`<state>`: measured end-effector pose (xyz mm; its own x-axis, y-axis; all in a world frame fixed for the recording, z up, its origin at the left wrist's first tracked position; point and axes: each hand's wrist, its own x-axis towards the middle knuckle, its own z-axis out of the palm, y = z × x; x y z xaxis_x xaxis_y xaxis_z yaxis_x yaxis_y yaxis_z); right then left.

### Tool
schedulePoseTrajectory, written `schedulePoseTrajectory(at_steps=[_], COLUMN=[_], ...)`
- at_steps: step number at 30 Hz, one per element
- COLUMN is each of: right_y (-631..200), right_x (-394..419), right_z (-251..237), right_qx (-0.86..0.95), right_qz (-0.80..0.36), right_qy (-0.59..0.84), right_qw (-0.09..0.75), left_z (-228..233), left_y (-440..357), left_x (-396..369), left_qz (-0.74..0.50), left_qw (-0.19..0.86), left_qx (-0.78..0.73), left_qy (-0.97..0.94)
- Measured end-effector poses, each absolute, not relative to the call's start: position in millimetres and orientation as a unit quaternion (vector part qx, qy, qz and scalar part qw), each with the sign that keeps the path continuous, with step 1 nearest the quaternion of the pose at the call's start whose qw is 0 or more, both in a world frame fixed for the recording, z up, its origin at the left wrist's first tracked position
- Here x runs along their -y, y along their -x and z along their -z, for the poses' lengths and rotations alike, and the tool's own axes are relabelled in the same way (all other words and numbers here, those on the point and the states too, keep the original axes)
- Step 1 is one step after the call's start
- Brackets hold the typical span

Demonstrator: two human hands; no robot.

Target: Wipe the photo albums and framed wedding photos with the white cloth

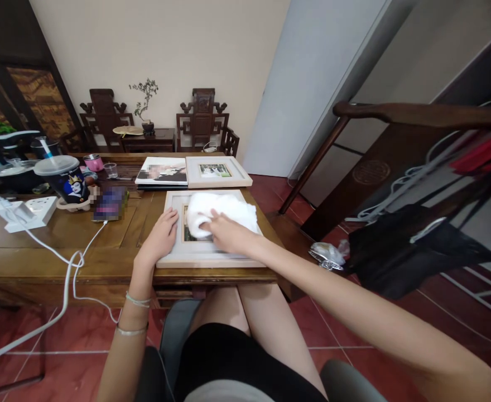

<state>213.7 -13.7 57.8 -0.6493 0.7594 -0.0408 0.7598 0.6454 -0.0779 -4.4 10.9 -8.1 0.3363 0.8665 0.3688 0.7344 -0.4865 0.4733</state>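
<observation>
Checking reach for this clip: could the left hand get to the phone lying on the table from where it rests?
Probably yes. The left hand rests flat on the picture frame, and the phone lies just to its left on bare table; only the white cable runs nearby.

Two thin silver bracelets point(134, 315) on the left wrist, black shorts point(229, 357).

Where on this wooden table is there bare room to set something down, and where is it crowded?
Bare wood lies on the table between the white cable and the left hand, in front of the phone. Crowded: the far left, with power strip, printed cup and pots. The near frame, under the cloth and right hand, fills the right end.
</observation>
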Motion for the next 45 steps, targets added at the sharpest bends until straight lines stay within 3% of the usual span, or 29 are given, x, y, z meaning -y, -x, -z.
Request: schedulePoseTrajectory(at_steps=[8,19,26,40,45], right_y=[-184.3,-192.6,-234.1,-186.3,-240.2], right_x=[-51.7,52.2,84.1,69.6,86.3], right_z=[-52.9,-87.9,-113.0,-97.1,-97.9], right_qx=[-0.867,-0.930,-0.886,-0.931,-0.897], right_qz=[-0.033,0.033,0.059,0.080,0.059], right_qy=[-0.496,-0.346,-0.424,-0.351,-0.427], right_qw=[0.023,0.119,0.177,0.053,0.103], left_z=[6.4,1.6,9.7,3.6,5.7], left_y=[4.8,0.0,3.1,5.8,5.9], left_x=[-11.0,-5.4,-10.4,-12.2,-12.4], left_qz=[-0.319,-0.352,-0.332,-0.299,-0.289], left_qw=[0.129,0.152,0.129,0.126,0.115], left_qx=[-0.502,-0.517,-0.514,-0.502,-0.507], left_qy=[-0.793,-0.765,-0.780,-0.802,-0.804])
